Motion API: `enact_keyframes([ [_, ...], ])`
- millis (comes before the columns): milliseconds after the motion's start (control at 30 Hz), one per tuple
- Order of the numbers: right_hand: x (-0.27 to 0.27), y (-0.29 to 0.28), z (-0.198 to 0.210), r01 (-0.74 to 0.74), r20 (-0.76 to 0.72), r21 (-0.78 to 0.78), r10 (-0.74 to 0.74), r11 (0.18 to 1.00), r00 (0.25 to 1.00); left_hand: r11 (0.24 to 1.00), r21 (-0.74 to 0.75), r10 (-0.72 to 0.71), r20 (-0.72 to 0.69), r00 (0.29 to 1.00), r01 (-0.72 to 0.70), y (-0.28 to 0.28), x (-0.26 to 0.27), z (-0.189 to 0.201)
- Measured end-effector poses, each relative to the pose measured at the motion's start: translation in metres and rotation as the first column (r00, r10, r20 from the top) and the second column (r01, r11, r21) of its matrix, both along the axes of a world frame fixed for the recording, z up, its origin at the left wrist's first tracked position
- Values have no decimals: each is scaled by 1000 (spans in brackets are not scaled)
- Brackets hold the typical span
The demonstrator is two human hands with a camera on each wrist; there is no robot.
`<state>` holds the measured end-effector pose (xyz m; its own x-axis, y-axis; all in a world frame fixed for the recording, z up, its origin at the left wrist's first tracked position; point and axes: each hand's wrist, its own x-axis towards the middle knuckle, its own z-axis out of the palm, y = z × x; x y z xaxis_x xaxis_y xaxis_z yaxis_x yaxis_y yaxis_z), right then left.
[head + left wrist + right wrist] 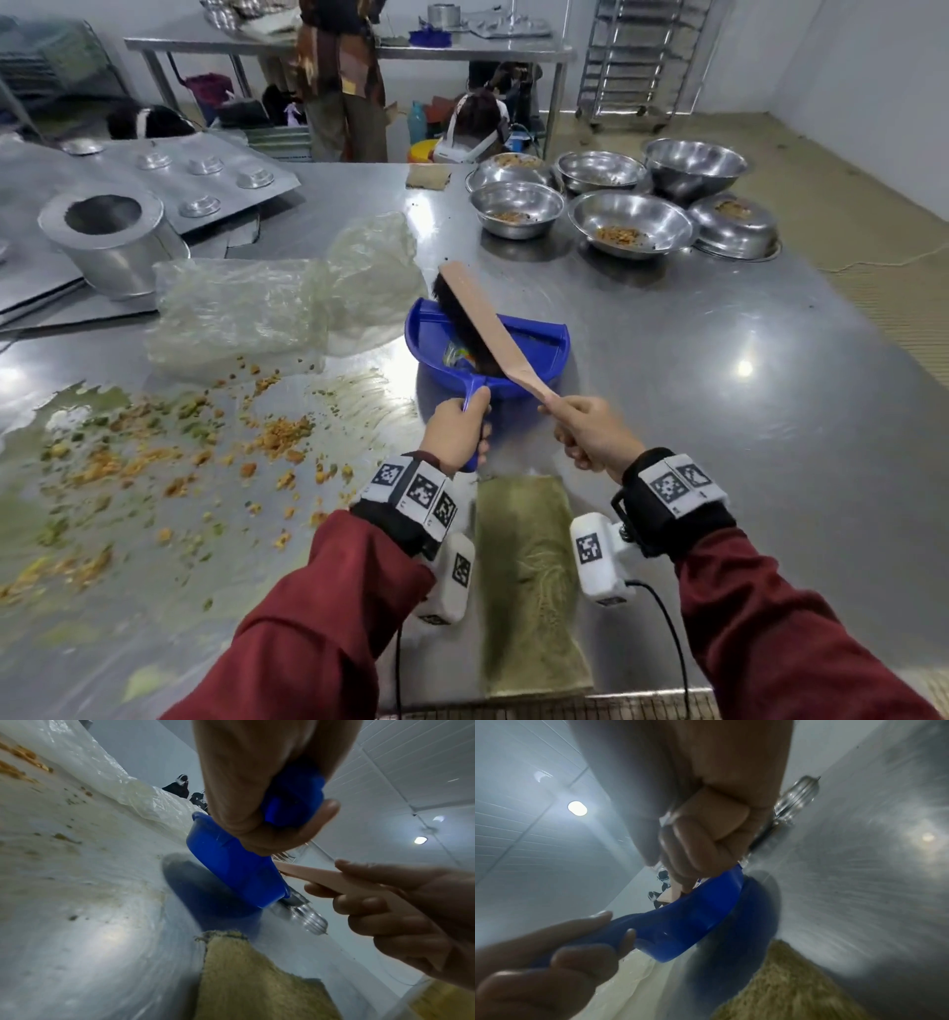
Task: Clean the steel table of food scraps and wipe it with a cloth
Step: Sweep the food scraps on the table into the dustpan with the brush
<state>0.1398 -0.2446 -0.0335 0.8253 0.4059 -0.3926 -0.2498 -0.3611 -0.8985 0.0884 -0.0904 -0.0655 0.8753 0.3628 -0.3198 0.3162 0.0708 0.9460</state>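
Observation:
My left hand [454, 429] grips the handle of a blue dustpan [534, 354], which hangs just above the steel table [693, 385]. My right hand [590, 434] grips the wooden handle of a hand brush [482, 321]; its dark bristles lie inside the pan. Orange and green food scraps [169, 457] are strewn over the table's left part. A folded olive cloth [529, 580] lies at the near edge between my forearms. In the left wrist view the dustpan [231, 870] casts a shadow on the steel beside the cloth [257, 979]. The right wrist view shows the dustpan [693, 921] from below.
Crumpled clear plastic [287, 298] lies behind the scraps. Several steel bowls [631, 221] with scraps stand at the back right. A metal cylinder [110, 241] and a moulded tray [169, 174] are at the back left. A person [344, 77] stands beyond the table.

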Motion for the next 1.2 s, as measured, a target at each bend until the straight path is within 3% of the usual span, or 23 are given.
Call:
enact_keyframes([
  [200, -44, 1, 21, 38, 121, 92, -49, 995, 991, 998, 31, -53, 112, 992, 50, 13, -50, 36],
  [367, -97, 18, 39, 50, 212, 119, -75, 992, 974, 992, 66, -114, 125, 986, 106, 45, -100, 62],
  [700, -204, 82, 41, 165, 149, 223, -201, 961, 968, 985, 133, -124, 109, 986, 109, 124, -214, 71],
  [900, -232, 88, 58, 236, 126, 326, -290, 916, 949, 993, 104, -57, 80, 995, 49, 162, -262, 68],
  [1200, -233, 64, 17, 384, 105, 61, -389, 921, 915, 997, 53, 53, 47, 997, -55, 184, -301, 55],
])
